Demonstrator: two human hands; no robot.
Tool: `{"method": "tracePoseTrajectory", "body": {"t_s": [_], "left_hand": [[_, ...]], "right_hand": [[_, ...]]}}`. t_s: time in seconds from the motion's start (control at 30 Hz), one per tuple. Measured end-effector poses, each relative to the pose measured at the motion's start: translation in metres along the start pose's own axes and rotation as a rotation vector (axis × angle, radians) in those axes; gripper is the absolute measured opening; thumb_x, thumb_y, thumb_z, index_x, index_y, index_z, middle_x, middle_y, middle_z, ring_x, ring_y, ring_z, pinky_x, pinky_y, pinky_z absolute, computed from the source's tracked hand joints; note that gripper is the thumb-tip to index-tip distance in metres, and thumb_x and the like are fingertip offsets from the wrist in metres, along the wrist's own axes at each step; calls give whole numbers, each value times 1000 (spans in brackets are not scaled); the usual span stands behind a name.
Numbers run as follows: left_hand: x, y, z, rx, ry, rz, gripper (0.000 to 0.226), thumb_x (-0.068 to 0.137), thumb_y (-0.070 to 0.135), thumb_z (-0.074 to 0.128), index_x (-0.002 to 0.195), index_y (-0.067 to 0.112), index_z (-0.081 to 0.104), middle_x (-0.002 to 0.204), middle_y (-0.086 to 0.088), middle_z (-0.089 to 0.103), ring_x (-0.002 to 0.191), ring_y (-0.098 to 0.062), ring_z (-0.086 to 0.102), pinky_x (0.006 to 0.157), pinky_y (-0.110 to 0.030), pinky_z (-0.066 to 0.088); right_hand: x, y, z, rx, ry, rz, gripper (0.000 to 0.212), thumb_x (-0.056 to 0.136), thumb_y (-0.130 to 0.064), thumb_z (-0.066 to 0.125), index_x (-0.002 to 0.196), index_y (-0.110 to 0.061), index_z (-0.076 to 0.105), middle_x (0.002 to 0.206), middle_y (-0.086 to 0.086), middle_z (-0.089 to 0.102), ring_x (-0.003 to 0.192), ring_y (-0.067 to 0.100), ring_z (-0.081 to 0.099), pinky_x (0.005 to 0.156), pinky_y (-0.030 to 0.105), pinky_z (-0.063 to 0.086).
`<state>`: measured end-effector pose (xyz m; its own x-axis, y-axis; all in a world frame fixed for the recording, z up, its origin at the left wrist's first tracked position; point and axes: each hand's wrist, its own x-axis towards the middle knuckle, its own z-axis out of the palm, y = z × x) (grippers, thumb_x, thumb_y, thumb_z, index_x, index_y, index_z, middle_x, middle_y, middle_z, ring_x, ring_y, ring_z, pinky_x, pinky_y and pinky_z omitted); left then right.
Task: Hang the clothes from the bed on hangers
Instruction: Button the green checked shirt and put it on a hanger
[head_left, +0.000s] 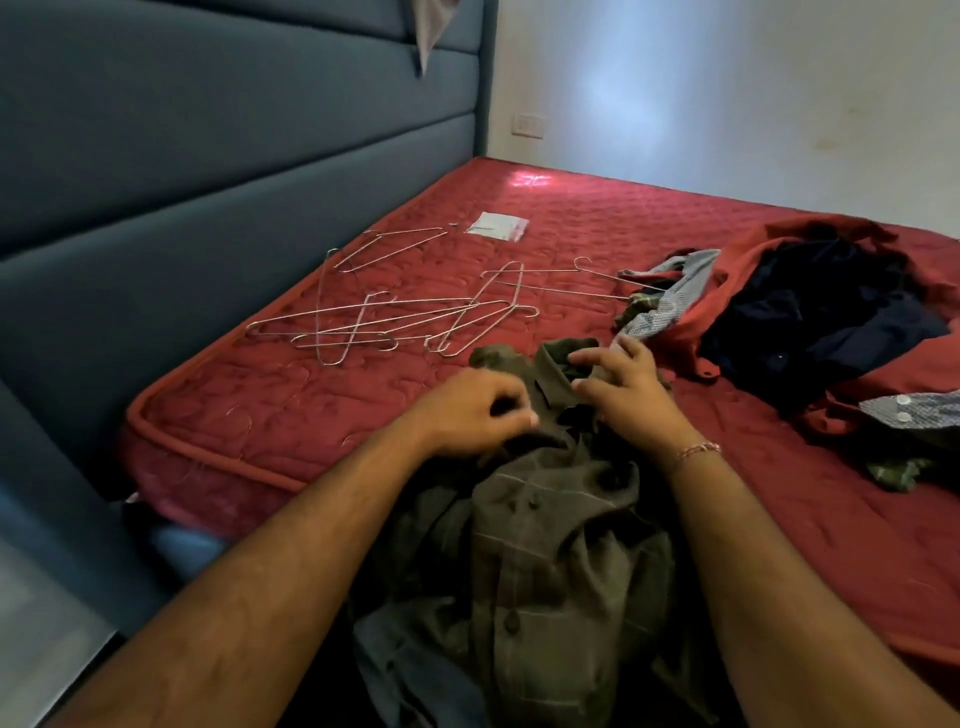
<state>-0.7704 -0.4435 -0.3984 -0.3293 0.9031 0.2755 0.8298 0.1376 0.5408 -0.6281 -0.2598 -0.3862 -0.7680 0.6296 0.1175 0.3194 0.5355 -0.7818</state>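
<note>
Olive-green cloth, a checked shirt (545, 519), is spread at the near edge of the bed (218, 405), its collar turned toward the far side. The collar area is worked by both hands: the left hand (467, 415) is curled, with fabric pinched just below the collar, and the right hand (628, 389) is laid on the collar with bent fingers gripping the cloth there. No hanger is seen inside the shirt.

Beyond the shirt, a loose tangle of wire hangers (395, 312) is scattered over the red mattress, all of them bare. To the right, a heap of clothes (810, 322) is left unsorted: red, navy and grey-checked pieces can be made out, with one more hanger (576, 283) beside the heap, its end appearing to be tucked under it. More cloth (904, 447) lies at the right edge.

The task is judged to be at an early stage. Nothing in view is hung yet; the shirt is being readied, and the heap remains to be done.
</note>
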Motion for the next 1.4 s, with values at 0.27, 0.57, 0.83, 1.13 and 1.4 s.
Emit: {"method": "tracePoseTrajectory", "body": {"t_s": [0.27,0.57,0.83,1.13,1.4], "left_hand": [[-30,-121,-45,437,311,-982,67,93,44,57,154,22,38,157,-14,38,145,-36,33,113,-57,33],[3,-134,-28,714,177,-618,76,96,30,52,163,27,18,172,-11,15,158,-32,11,121,-66,18],[54,-112,11,611,189,-510,47,98,28,52,145,21,47,142,-7,53,136,-28,45,120,-65,19],[74,-85,-54,-265,578,-242,21,101,8,55,95,14,74,79,6,67,66,1,58,64,-20,48],[110,-48,-149,-181,204,-267,21,103,12,57,109,14,76,76,1,61,56,-12,50,48,-22,40]], "right_hand": [[1,31,51,-219,84,172,59,93,-42,70,147,-23,53,169,21,10,151,41,26,121,45,29],[1,36,57,-281,126,143,63,93,-31,68,143,1,49,150,22,45,140,39,39,119,45,30],[-9,42,56,-196,301,18,69,91,-18,70,152,-4,43,156,16,39,145,36,33,119,45,29],[-11,44,61,-215,364,-6,72,89,-18,70,154,-7,40,158,13,36,146,31,35,116,56,37],[-12,43,61,-191,359,-12,69,89,-16,70,152,-6,43,156,12,39,144,30,38,117,50,36]]}}
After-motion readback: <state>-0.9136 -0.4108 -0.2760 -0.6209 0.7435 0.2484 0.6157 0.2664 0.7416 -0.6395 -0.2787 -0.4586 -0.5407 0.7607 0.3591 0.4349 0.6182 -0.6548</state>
